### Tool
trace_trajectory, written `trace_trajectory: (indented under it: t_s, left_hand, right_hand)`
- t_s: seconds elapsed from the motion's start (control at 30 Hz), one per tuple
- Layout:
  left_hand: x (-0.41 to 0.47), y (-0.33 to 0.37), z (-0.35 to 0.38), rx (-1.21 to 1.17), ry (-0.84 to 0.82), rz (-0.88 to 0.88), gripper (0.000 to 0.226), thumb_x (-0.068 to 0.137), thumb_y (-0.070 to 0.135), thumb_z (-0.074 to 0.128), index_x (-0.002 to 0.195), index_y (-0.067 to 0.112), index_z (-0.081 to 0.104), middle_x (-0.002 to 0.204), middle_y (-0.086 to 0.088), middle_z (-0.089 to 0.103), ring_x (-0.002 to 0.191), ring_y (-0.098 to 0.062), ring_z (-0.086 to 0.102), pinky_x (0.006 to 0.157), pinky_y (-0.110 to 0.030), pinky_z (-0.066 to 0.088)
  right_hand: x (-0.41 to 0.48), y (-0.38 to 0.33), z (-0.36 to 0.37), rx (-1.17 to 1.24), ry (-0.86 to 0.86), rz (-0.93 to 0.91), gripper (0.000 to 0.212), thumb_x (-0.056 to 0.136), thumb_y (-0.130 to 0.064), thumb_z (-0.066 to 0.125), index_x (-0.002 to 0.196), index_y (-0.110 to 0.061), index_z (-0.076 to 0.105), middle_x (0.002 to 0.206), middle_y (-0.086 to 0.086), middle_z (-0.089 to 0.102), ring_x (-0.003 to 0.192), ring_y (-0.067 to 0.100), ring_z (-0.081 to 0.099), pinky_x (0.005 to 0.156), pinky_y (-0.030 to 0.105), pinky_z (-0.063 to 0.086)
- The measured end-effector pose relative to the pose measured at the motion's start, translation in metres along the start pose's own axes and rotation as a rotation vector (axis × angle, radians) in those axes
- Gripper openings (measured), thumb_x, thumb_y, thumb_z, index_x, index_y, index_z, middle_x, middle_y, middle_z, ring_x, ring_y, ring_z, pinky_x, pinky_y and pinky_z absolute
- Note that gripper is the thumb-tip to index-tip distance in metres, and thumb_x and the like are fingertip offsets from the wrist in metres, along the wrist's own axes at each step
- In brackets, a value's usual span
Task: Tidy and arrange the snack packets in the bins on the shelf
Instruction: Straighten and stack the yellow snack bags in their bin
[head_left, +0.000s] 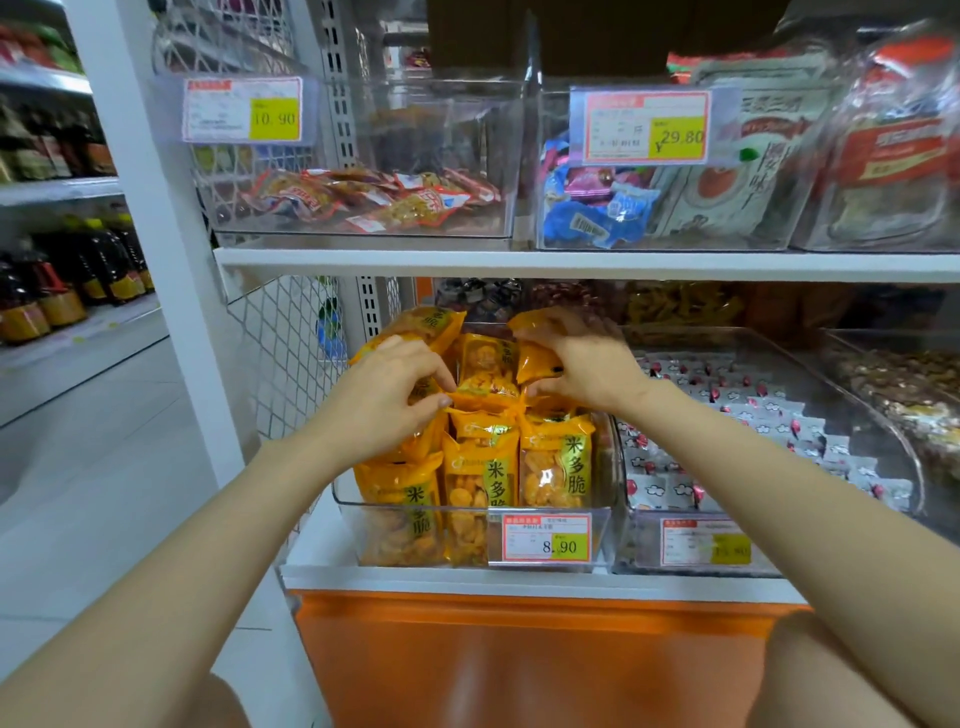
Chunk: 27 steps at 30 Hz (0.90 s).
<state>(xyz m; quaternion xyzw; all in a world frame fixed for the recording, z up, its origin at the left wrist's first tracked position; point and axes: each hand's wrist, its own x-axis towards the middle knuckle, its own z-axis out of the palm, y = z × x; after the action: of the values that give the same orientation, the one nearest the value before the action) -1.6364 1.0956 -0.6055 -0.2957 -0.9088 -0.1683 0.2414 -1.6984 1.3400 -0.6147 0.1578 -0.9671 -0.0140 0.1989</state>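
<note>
Two bare forearms reach up from the bottom corners of the frame into a clear plastic bin (604, 512) on a white lower shelf (467, 578), centre of frame. The bin is packed with yellow-orange snack packets (555, 470).

Much of the stock is hard to see. The hands cover the middle packets, the bin's front wall blurs the bottoms of the front ones, and a red-bordered price tag reading 8.90 (546, 538) hides the lower right corner. The tag's small print is unreadable.

The front packets stand upright in three columns side by side. Their long axes are vertical and their printed faces point toward the camera, each with a green strip of characters running top to bottom. Those at the back lean at angles, and the one at upper left tips leftward.

The left hand (387, 395) has curled fingers, with thumb and forefinger pinching the crimped top edge of a middle packet. The right hand (584, 366) curls its fingers round a rear packet on the right side.

Just right, a second clear bin (631, 540) holds small white-and-red wrapped sweets (753, 415), and it is cut off toward the right edge. The shelf's rear is dim and indistinct. A white upper shelf (571, 263) carries more clear bins. Dark bottles (67, 291) stand at far left.
</note>
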Motion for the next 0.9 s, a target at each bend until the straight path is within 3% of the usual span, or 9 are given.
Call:
trace_trajectory:
  t_s: [0.1,0.17,0.23,0.37,0.57,0.73,0.9]
  left_hand:
    - [0.000,-0.002,-0.003,-0.017,0.026,-0.011,0.011,0.085,0.025,0.063,0.095,0.020,0.067,0.097,0.005,0.060,0.095,-0.009,0.043,0.085,-0.032,0.041]
    - [-0.001,-0.002,-0.004,-0.018,0.024,-0.017,0.011,0.086,0.026,0.062,0.095,0.021,0.066,0.098,0.007,0.059,0.095,-0.007,0.042,0.086,-0.029,0.039]
    - [-0.002,-0.002,-0.005,-0.019,0.018,-0.017,0.012,0.085,0.026,0.061,0.095,0.022,0.066,0.099,0.007,0.059,0.096,-0.007,0.042,0.087,-0.029,0.039]
    - [-0.004,-0.004,-0.008,-0.030,0.026,-0.029,0.010,0.085,0.024,0.063,0.094,0.020,0.067,0.098,0.005,0.060,0.097,-0.012,0.046,0.085,-0.033,0.041]
    - [-0.006,-0.005,-0.009,-0.038,0.030,-0.032,0.010,0.085,0.023,0.064,0.094,0.020,0.068,0.097,0.005,0.061,0.097,-0.014,0.048,0.084,-0.035,0.042]
    - [-0.005,-0.004,-0.009,-0.050,0.032,-0.034,0.009,0.086,0.024,0.063,0.093,0.022,0.067,0.096,0.006,0.060,0.095,-0.010,0.046,0.083,-0.034,0.043]
    - [-0.003,-0.002,-0.008,-0.052,0.023,-0.041,0.009,0.087,0.026,0.061,0.095,0.024,0.065,0.097,0.010,0.057,0.096,-0.008,0.044,0.083,-0.026,0.039]
  right_hand:
    - [0.005,-0.010,-0.007,0.098,0.030,-0.099,0.069,0.078,-0.050,0.067,0.139,-0.031,0.041,0.144,0.002,0.036,0.136,0.026,0.027,0.112,0.041,0.027]
    - [0.012,-0.020,-0.011,0.187,-0.056,-0.165,0.062,0.082,-0.046,0.065,0.136,-0.024,0.046,0.137,0.004,0.047,0.125,0.024,0.044,0.102,0.036,0.040]
    - [0.020,-0.031,-0.008,0.118,-0.180,-0.191,0.063,0.081,-0.053,0.063,0.133,-0.020,0.049,0.127,0.006,0.056,0.112,0.025,0.054,0.091,0.037,0.047]
    - [0.035,-0.042,0.004,-0.054,-0.290,-0.160,0.077,0.068,-0.068,0.065,0.120,-0.012,0.054,0.117,0.007,0.059,0.101,0.025,0.057,0.086,0.037,0.051]
    - [0.042,-0.044,0.005,-0.003,-0.306,-0.121,0.074,0.067,-0.062,0.071,0.117,-0.013,0.051,0.113,0.008,0.060,0.098,0.025,0.057,0.082,0.032,0.047]
    - [0.032,-0.040,0.004,-0.020,-0.232,-0.200,0.073,0.079,-0.059,0.061,0.136,-0.019,0.040,0.117,0.011,0.057,0.106,0.028,0.054,0.089,0.035,0.045]
    - [0.027,-0.039,0.000,-0.174,-0.242,-0.333,0.053,0.093,-0.053,0.042,0.142,-0.037,0.028,0.118,0.014,0.047,0.108,0.031,0.052,0.101,0.041,0.035]
